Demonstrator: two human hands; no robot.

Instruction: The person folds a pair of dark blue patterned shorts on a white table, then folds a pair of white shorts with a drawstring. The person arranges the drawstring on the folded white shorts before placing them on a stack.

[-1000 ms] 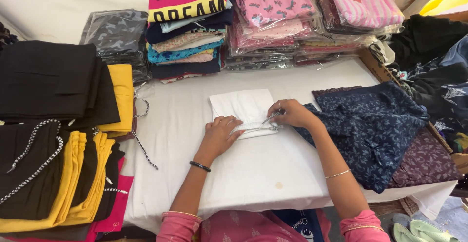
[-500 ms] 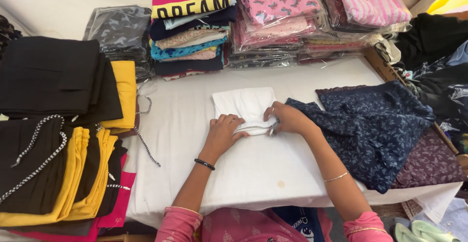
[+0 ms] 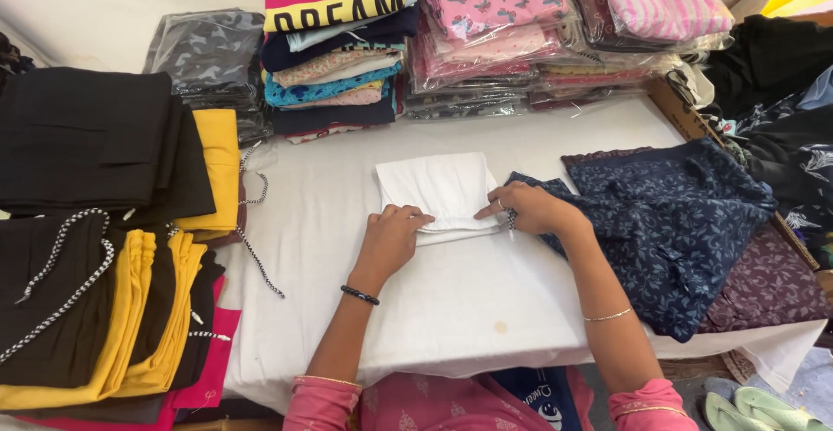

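Both hands rest on the near edge of a folded white garment (image 3: 441, 190) lying on the white sheet (image 3: 451, 301) that covers the table: the left hand (image 3: 390, 240) lies palm down with its fingertips on the lower left hem, and the right hand (image 3: 529, 209) presses its fingers flat on the lower right corner, neither hand closed around the cloth. Compared with half a second ago the hands have drawn slightly apart along that edge, the right one having slid outward toward the corner, while the garment itself stays in the same spot. Whether the fingertips tuck under the fold cannot be made out, and the layers beneath the top face are hidden. The garment is plain white, folded into a neat rectangle with a thicker doubled band along the near edge. Just beside the right hand lies a dark blue floral cloth (image 3: 668, 223) over a maroon one (image 3: 764, 283). Beyond the fold stand stacks of folded clothes (image 3: 338, 49) and plastic-wrapped packs (image 3: 521, 32). Well off past the left hand lie black and yellow garments (image 3: 104, 249), cut off by the frame.
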